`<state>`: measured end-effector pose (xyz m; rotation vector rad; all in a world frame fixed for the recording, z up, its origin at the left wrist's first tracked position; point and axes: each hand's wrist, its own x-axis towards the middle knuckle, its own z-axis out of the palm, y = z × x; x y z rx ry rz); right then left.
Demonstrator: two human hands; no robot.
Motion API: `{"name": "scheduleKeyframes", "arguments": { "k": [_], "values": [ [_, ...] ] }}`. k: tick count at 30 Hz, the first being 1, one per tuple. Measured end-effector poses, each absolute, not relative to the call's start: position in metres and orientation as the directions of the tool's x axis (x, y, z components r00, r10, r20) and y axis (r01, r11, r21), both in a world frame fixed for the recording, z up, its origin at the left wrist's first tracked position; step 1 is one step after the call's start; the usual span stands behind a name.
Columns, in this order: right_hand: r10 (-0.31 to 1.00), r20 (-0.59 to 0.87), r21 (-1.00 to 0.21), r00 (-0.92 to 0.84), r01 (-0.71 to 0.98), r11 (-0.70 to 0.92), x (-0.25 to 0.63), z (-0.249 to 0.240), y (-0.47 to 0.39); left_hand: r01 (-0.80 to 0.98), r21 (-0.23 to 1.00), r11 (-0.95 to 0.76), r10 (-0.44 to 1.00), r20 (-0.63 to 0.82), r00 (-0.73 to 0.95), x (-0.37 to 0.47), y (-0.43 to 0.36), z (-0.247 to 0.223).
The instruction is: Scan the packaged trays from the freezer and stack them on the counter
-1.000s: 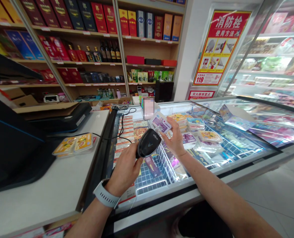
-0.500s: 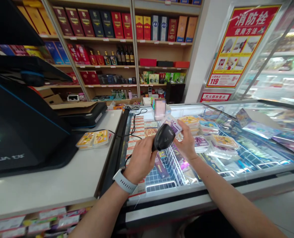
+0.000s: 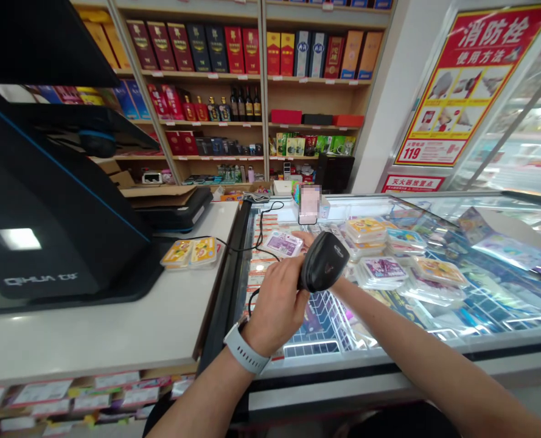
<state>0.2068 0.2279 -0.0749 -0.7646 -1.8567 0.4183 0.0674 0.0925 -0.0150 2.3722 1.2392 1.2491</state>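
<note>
My left hand (image 3: 277,304), wearing a light grey watch band (image 3: 246,348), is wrapped round a black barcode scanner (image 3: 325,261). Behind the scanner, my right hand (image 3: 305,238) reaches left across the freezer and grips the right edge of a flat purple-and-white food pack (image 3: 283,243). Most of that hand is hidden by the scanner. Further right, stacked packs with yellow (image 3: 366,228), purple (image 3: 382,269) and blue (image 3: 406,238) labels lie on the freezer's glass top.
A glass-topped chest freezer (image 3: 434,356) holds wire baskets. Two yellow packs (image 3: 190,252) sit on the white counter (image 3: 115,334) beside a black checkout terminal (image 3: 69,231). The scanner's cable (image 3: 261,234) crosses the glass. A phone (image 3: 309,205) stands upright at the back.
My right hand has carried the purple-and-white pack leftward, from right of the scanner to behind and left of it. The scanner stays in my left hand, and the view has shifted left.
</note>
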Motion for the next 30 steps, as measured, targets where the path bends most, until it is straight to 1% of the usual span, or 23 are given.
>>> {"name": "scheduleKeyframes", "arguments": {
  "k": [2, 4, 10, 12, 15, 18, 21, 23, 26, 30],
  "values": [
    [0.688, 0.631, -0.617, -0.358, 0.305, 0.725, 0.183, -0.068, 0.232, 0.572, 0.511, -0.642, 0.736, 0.619, 0.273, 0.064, 0.091, -0.015],
    [0.701, 0.581, -0.626, -0.414, 0.325, 0.709, 0.157, -0.061, 0.234, 0.558, 0.525, -0.643, 0.732, 0.635, 0.245, 0.061, 0.089, -0.015],
    [0.708, 0.542, -0.629, -0.454, 0.339, 0.699, 0.080, -0.044, 0.239, 0.495, 0.595, -0.633, 0.736, 0.661, 0.147, 0.052, 0.086, -0.013],
    [0.709, 0.531, -0.608, -0.464, 0.373, 0.701, 0.058, -0.042, 0.240, 0.482, 0.604, -0.635, 0.732, 0.670, 0.125, 0.049, 0.085, -0.013],
    [0.694, 0.527, -0.498, -0.491, 0.483, 0.720, 0.034, -0.041, 0.239, 0.478, 0.608, -0.634, 0.727, 0.679, 0.102, 0.045, 0.085, -0.012],
    [0.628, 0.530, -0.313, -0.569, 0.557, 0.769, 0.022, -0.043, 0.237, 0.463, 0.620, -0.633, 0.729, 0.680, 0.085, 0.043, 0.085, -0.011],
    [0.485, 0.546, -0.115, -0.683, 0.513, 0.851, 0.018, -0.045, 0.235, 0.440, 0.635, -0.635, 0.729, 0.681, 0.070, 0.041, 0.085, -0.010],
    [0.394, 0.558, -0.005, -0.730, 0.472, 0.882, 0.016, -0.046, 0.233, 0.430, 0.638, -0.639, 0.726, 0.685, 0.064, 0.040, 0.086, -0.010],
    [0.300, 0.582, 0.085, -0.756, 0.423, 0.902, 0.011, -0.048, 0.231, 0.435, 0.642, -0.631, 0.730, 0.681, 0.055, 0.039, 0.087, -0.011],
    [0.239, 0.590, 0.114, -0.771, 0.373, 0.921, 0.000, -0.052, 0.230, 0.450, 0.632, -0.631, 0.725, 0.687, 0.051, 0.038, 0.087, -0.011]
  ]
}}
